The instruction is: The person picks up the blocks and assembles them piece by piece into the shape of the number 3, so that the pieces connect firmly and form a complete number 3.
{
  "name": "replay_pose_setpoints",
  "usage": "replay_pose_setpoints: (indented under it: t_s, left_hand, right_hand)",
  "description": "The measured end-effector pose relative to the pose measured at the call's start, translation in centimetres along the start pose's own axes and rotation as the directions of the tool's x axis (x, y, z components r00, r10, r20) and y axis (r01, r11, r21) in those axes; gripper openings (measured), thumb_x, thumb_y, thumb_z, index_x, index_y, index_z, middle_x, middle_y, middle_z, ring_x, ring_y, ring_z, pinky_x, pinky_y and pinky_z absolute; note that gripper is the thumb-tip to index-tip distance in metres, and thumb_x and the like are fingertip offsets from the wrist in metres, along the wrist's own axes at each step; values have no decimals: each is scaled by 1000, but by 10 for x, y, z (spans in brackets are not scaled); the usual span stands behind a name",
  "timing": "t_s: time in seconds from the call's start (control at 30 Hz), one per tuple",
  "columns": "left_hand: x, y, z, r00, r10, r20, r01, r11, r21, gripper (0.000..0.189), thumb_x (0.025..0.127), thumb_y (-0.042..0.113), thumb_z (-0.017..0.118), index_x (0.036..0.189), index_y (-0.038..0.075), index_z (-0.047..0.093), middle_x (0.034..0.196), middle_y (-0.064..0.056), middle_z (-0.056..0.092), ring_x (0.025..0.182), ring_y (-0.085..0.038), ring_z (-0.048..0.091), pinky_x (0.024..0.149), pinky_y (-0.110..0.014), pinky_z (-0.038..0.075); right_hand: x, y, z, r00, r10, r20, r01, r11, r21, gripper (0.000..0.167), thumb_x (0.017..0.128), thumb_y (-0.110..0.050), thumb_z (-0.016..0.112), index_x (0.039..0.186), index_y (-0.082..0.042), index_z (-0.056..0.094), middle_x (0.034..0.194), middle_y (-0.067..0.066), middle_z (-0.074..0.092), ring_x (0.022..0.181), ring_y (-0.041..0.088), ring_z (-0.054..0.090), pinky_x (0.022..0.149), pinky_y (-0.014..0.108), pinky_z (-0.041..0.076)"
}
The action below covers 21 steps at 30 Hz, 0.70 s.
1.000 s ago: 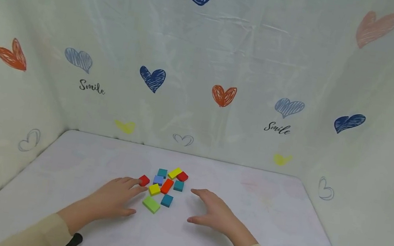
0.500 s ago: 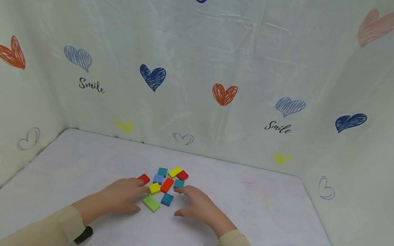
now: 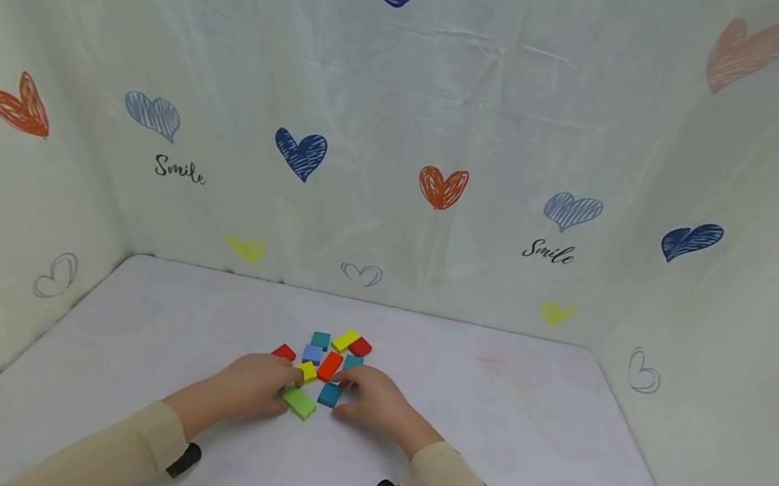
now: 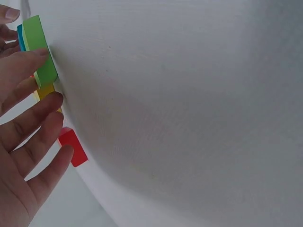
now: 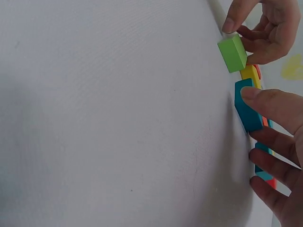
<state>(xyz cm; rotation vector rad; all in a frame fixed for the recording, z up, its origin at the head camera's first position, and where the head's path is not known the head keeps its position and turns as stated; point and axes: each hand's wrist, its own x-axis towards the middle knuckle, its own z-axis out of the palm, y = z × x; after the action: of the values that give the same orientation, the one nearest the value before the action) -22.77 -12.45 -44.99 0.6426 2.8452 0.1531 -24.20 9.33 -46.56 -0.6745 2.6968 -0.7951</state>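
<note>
Several coloured wooden blocks lie in a loose cluster on the white table. My left hand is at the left of the cluster, its thumb and index finger at opposite ends of the light green block, pinching it. Just beyond that index finger lies a yellow block. At the right side, my right hand holds a dark teal-blue block between thumb and index finger; the right wrist view shows the thumb on this teal-blue block. A red block lies beyond the left fingers.
Farther back lie an orange-red block, a periwinkle block, a teal block, another yellow block and a red block. A second teal block sits beyond the right fingers. A heart-printed curtain surrounds the table.
Both hands have moved inward to the cluster. The right hand came left from the bare table to the teal-blue block, and the left hand shifted right from the red block to the green one.
</note>
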Motion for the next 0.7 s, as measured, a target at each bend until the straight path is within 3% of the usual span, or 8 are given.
replay_pose_setpoints:
  t_s: [0.23, 0.5, 0.7]
  left_hand:
    - [5, -1, 3, 999, 32, -14, -32, 999, 2, 26, 77, 21, 84, 97, 16, 68, 83, 7, 60, 75, -12, 52, 77, -31, 52]
    - [6, -3, 3, 999, -32, 25, 34, 995, -91, 27, 76, 20, 85, 96, 17, 68, 74, 7, 54, 72, -13, 51, 73, -31, 50]
    - [3, -3, -1, 999, -35, 30, 38, 994, -104, 28, 74, 23, 86, 94, 18, 67, 69, 6, 51, 70, -13, 50, 69, -30, 48]
  right_hand:
    - [6, -3, 3, 1000, 10, -14, -10, 1000, -21, 38, 79, -23, 83, 113, -17, 70, 95, -12, 60, 89, 8, 53, 80, 24, 50]
    - [9, -1, 6, 1000, 21, -18, -21, 1000, 21, 36, 79, -20, 83, 112, -16, 71, 95, -12, 61, 89, 8, 54, 79, 23, 50]
    - [7, 1, 5, 1000, 16, -24, -14, 998, 62, 32, 81, -17, 81, 111, -16, 71, 98, -12, 62, 91, 9, 54, 82, 25, 49]
